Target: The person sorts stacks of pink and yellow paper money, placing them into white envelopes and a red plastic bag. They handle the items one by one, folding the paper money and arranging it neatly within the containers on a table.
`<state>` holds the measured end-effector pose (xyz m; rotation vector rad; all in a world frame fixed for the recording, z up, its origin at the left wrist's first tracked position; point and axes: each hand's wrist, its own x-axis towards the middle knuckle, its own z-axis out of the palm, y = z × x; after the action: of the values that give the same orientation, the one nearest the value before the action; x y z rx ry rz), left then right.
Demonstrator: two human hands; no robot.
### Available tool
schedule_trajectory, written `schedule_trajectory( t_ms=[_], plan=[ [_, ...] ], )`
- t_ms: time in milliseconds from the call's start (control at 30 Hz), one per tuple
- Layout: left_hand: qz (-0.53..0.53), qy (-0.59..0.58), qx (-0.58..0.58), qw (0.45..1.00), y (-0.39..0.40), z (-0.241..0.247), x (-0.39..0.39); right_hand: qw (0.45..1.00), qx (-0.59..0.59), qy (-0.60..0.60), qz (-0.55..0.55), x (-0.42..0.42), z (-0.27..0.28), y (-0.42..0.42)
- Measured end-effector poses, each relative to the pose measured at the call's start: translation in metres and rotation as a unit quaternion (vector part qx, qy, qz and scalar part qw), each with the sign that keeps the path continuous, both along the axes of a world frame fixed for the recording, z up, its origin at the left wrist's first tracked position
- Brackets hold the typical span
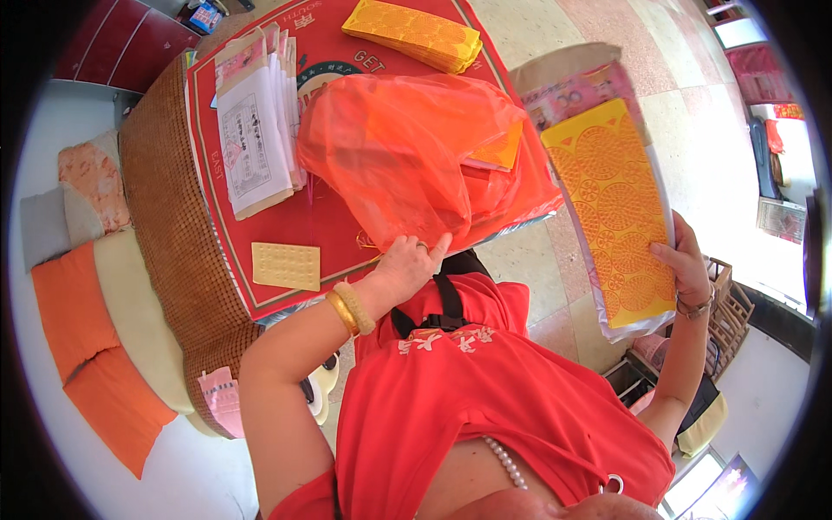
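Note:
My left hand (411, 268), wearing a ring and wrist bangles, is at the near edge of a translucent red plastic bag (403, 162), its fingers closed on the film. Inside the bag, a yellow printed sheet (499, 148) shows through the opening. Off the table's right side, my right hand (686, 257) grips a long packet of yellow joss paper (614, 208) with orange round patterns. White paper edges it below, and a pinkish printed, brown-backed part (578, 88) sticks out at its top. What lies deeper in the bag is hidden.
The red-covered table (227, 260) bears a stack of white paper packets (250, 143) with writing, a yellow joss paper stack (413, 32) and a small yellow embossed card (286, 266). A brown woven cover (162, 175) hangs beside it. Orange cushions (78, 312) lie left; a wooden rack (731, 318) stands right.

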<state>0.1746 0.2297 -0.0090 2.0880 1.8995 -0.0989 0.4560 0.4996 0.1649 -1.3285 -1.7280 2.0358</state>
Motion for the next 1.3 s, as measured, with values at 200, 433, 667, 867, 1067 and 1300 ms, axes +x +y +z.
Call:
schedule_trajectory(
  t_ms=[200, 433, 667, 867, 1067, 1300],
  plan=[
    [0.232, -0.439, 0.201, 0.845, 0.0, 0.053, -0.044, 0.991, -0.027, -0.079, 0.108, 0.018, -0.007, 0.011],
    [0.305, -0.582, 0.242, 0.714, 0.009, 0.151, -0.11, 0.939, -0.125, -0.134, 0.291, -0.015, -0.001, 0.001],
    [0.115, -0.358, 0.132, 0.917, 0.057, 0.045, -0.062, 0.984, -0.064, -0.083, 0.143, -0.029, 0.018, 0.013],
    [-0.031, -0.082, -0.191, 0.978, 0.032, -0.006, -0.024, 0.965, -0.057, -0.183, 0.179, -0.014, -0.002, 0.011],
    [-0.018, -0.076, -0.188, 0.979, 0.037, -0.034, -0.028, 0.953, -0.081, -0.186, 0.226, -0.009, -0.024, 0.004],
    [0.089, -0.197, -0.146, 0.965, 0.022, -0.063, -0.008, 0.957, -0.114, -0.165, 0.209, -0.013, -0.033, 0.0]
  ],
)
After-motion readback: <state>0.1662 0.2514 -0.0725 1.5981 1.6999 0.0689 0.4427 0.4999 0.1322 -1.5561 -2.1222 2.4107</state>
